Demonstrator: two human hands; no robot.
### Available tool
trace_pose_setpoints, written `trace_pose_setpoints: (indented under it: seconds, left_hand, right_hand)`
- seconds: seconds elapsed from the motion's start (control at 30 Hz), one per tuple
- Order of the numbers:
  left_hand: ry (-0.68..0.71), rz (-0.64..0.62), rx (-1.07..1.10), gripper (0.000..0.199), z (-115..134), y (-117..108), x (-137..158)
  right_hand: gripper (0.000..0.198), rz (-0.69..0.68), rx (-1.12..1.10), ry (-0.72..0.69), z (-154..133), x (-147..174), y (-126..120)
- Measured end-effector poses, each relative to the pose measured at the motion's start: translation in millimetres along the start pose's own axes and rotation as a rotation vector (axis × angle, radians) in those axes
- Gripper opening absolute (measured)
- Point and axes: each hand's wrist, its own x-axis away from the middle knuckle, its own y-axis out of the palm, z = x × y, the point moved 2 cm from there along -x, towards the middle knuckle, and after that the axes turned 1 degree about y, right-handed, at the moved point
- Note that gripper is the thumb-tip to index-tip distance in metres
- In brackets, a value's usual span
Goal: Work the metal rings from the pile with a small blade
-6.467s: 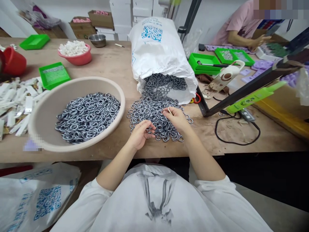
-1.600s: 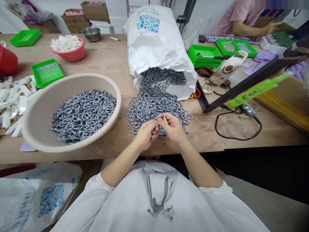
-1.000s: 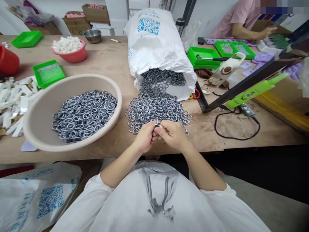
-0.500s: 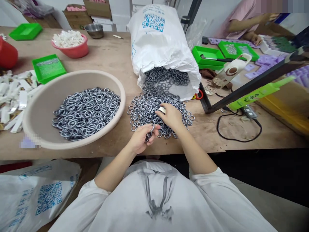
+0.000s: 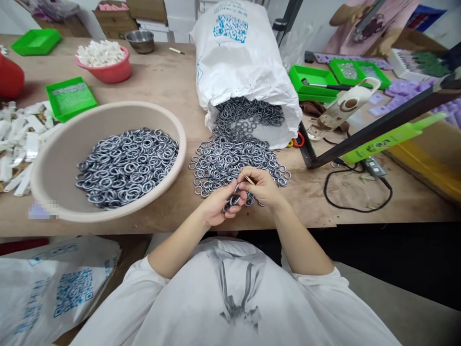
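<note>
My left hand (image 5: 218, 205) is closed around several dark grey rings (image 5: 232, 202), palm partly upward. My right hand (image 5: 265, 188) pinches a small, slim cream-coloured tool (image 5: 248, 179); its exact kind is unclear. The fingertips of both hands meet at a ring held up by my left thumb. Just beyond the hands lies a heap of grey rings (image 5: 230, 158), spilling from the mouth of a white sack (image 5: 245, 72). To the left, a wide beige basin (image 5: 57, 168) holds many more such rings.
At the left are white plastic pieces (image 5: 18, 144), a green tray (image 5: 72, 98) and a pink bowl (image 5: 115, 72). A black metal bar (image 5: 370, 127) slants across the right, near a bottle (image 5: 334, 113) and a black cable (image 5: 326, 192). Another person (image 5: 374, 29) sits across.
My right hand has drawn back from the ring heap toward my left hand, turning the tool. My left hand has shifted slightly right, and the two now meet at a ring.
</note>
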Motion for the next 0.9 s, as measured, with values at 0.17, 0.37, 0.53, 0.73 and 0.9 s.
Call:
trace_pose_setpoints:
  seconds: [0.17, 0.37, 0.53, 0.73, 0.9]
  left_hand:
    - [0.177, 0.090, -0.047, 0.046, -5.1, 10.5, -3.6]
    - [0.319, 0.268, -0.176, 0.049, -9.1, 9.1, -6.8]
    - [0.363, 0.310, -0.174, 0.052, -8.7, 9.2, -5.6]
    - [0.352, 0.307, -0.098, 0.056, -7.0, 9.1, -5.2]
    - [0.351, 0.366, -0.049, 0.052, -8.4, 9.2, -4.6]
  right_hand:
    - [0.043, 0.043, -0.123, 0.097, -6.4, 17.1, 9.1]
    - [0.034, 0.272, 0.118, 0.057, -8.3, 23.7, 11.7]
    - [0.036, 0.256, 0.353, -0.043, -14.6, 23.7, 14.1]
    - [0.046, 0.160, 0.580, -0.166, -24.7, 31.2, 19.0]
    - [0.052, 0.051, 0.752, -0.195, -28.2, 36.3, 23.7]
